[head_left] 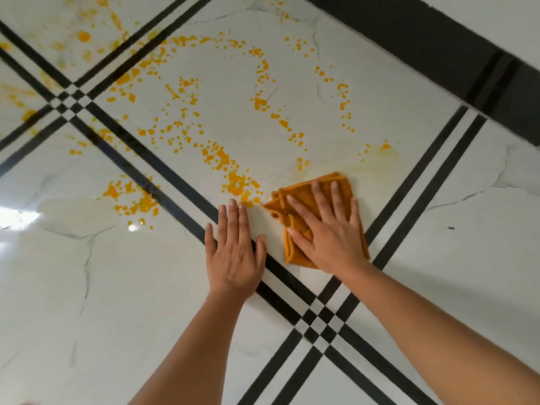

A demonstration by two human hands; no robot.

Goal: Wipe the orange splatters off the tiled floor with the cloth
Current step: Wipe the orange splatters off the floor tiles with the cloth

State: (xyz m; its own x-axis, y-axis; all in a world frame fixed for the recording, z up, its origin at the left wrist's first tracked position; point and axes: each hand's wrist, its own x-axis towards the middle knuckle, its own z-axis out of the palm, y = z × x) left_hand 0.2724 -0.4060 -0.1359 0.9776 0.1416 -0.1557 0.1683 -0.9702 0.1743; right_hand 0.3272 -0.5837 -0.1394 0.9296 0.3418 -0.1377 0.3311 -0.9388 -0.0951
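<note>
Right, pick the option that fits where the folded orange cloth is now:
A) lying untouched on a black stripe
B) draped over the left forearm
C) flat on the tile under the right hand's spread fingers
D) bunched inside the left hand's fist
C: the folded orange cloth lies flat on the white marbled tile floor beneath the right hand, whose fingers are spread, while the left hand rests bare on the floor beside it.

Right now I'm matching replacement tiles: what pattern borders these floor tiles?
Double black stripes on the white veined tiled floor, crossing in small checkerboards; head view.
</note>
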